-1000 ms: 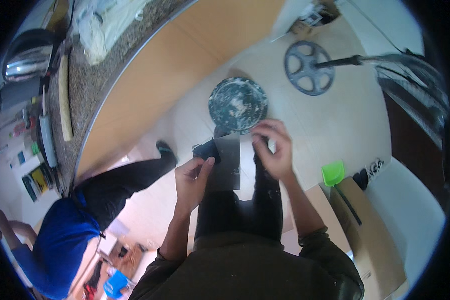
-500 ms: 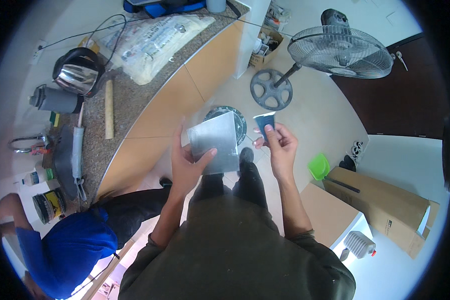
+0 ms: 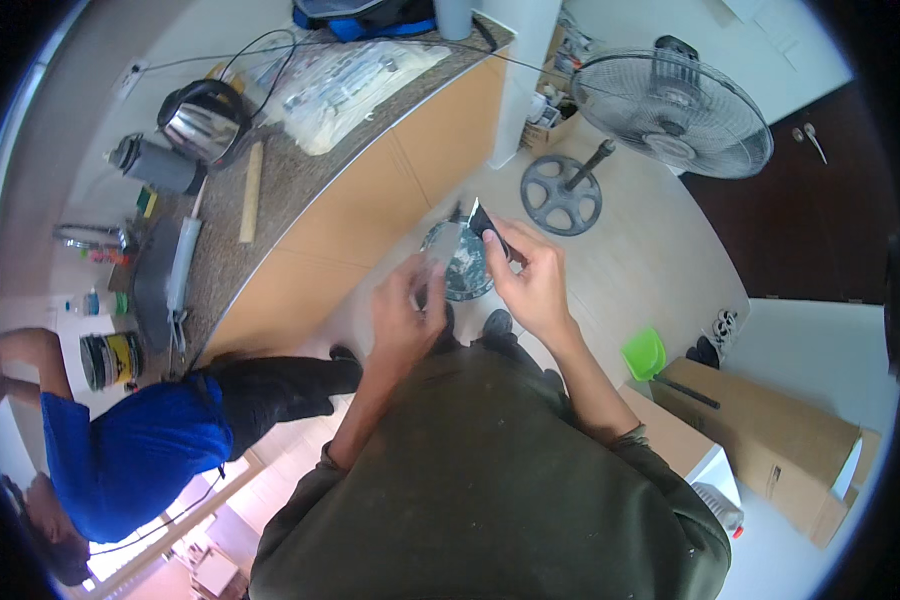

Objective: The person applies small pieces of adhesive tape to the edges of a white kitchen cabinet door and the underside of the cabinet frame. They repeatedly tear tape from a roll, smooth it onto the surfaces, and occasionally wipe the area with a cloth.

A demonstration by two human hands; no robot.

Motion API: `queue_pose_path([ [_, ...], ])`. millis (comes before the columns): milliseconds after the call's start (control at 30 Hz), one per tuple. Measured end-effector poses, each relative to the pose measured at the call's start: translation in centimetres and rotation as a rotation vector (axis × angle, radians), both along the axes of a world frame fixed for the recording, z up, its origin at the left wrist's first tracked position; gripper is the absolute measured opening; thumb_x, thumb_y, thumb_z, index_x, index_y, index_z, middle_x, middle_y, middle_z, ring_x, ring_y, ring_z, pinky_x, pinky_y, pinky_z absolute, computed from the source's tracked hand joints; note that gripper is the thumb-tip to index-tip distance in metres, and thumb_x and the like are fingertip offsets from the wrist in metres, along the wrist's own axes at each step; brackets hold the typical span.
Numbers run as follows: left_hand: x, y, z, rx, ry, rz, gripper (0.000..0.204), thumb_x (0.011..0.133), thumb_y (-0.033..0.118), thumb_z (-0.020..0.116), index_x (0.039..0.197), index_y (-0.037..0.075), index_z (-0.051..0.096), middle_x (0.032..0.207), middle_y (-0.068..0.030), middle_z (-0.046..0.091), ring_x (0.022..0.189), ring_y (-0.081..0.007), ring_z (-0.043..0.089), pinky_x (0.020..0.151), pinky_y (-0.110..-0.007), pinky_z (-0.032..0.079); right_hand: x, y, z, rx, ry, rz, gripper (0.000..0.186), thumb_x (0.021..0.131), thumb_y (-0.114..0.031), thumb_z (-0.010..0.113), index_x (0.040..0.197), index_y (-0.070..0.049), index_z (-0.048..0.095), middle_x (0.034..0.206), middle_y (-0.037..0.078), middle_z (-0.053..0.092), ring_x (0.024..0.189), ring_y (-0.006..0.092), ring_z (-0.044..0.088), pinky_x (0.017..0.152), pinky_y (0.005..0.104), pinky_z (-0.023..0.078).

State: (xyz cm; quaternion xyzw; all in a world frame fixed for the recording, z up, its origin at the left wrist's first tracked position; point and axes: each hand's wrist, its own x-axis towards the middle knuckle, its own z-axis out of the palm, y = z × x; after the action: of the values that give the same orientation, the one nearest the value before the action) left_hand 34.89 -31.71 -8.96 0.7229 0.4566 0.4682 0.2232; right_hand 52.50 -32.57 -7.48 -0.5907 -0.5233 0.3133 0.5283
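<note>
Over the floor: I see both hands raised above a round bucket [image 3: 460, 262].
Right hand [image 3: 530, 285]: pinching a thin dark blade [image 3: 491, 229].
Left hand [image 3: 405, 310]: blurred, grip unclear.

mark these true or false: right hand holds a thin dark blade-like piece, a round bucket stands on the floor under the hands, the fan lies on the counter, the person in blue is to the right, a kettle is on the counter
1. The right hand holds a thin dark piece. True.
2. A round bucket stands on the floor below the hands. True.
3. The fan lies on the counter. False: it stands upright on the floor on a round base.
4. The person in blue is to the right. False: that person is at the left, by the counter.
5. A shiny kettle is on the counter. True.
</note>
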Motion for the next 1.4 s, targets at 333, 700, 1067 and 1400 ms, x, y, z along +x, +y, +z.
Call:
queue_pose_path([
  [333,1.1,5.6,0.6,0.125,0.1,0.023,0.048,0.09,-0.002,0.068,0.138,0.002,0.061,0.075,-0.017,0.067,0.061,-0.0266,0.067,0.059,-0.038,0.051,-2.8,6.1,0.3,0.147,-0.174,0.008,0.026,0.097,-0.003,0.062,0.119,0.006,0.07,0.095,0.019,0.075,0.07,0.0144,0.067,0.06,0.0287,0.05],
  [700,-6.2,25.0,-1.7,0.23,-0.009,-0.057,0.04,0.095,0.0,0.064,0.135,0.0,0.062,0.097,-0.0212,0.074,0.068,-0.0322,0.071,0.06,-0.039,0.055,-9.9,21.6,-0.5,0.11,-0.22,-0.03,0.026,0.098,-0.004,0.063,0.121,0.004,0.072,0.074,0.012,0.07,0.06,0.0136,0.065,0.055,0.0279,0.049],
  [1067,-13.1,35.4,-2.4,-0.364,-0.502,0.083,0.023,0.095,0.013,0.074,0.103,-0.008,0.074,0.097,-0.0103,0.075,0.089,-0.0115,0.066,0.077,-0.029,0.053,-11.5,29.0,-1.4,-0.073,0.406,-0.186,0.02,0.099,-0.005,0.066,0.113,0.008,0.073,0.089,0.014,0.073,0.081,0.0135,0.069,0.073,0.0266,0.054],
  [1400,-13.0,34.2,-2.7,0.284,-0.338,-0.291,0.046,0.088,-0.011,0.069,0.132,-0.001,0.06,0.124,-0.0281,0.067,0.114,-0.0468,0.067,0.096,-0.051,0.058,-15.3,31.1,-0.8,0.525,-0.215,-0.282,0.042,0.079,0.012,0.076,0.119,-0.002,0.075,0.119,0.02,0.062,0.1,0.0291,0.073,0.085,0.0345,0.064],
])
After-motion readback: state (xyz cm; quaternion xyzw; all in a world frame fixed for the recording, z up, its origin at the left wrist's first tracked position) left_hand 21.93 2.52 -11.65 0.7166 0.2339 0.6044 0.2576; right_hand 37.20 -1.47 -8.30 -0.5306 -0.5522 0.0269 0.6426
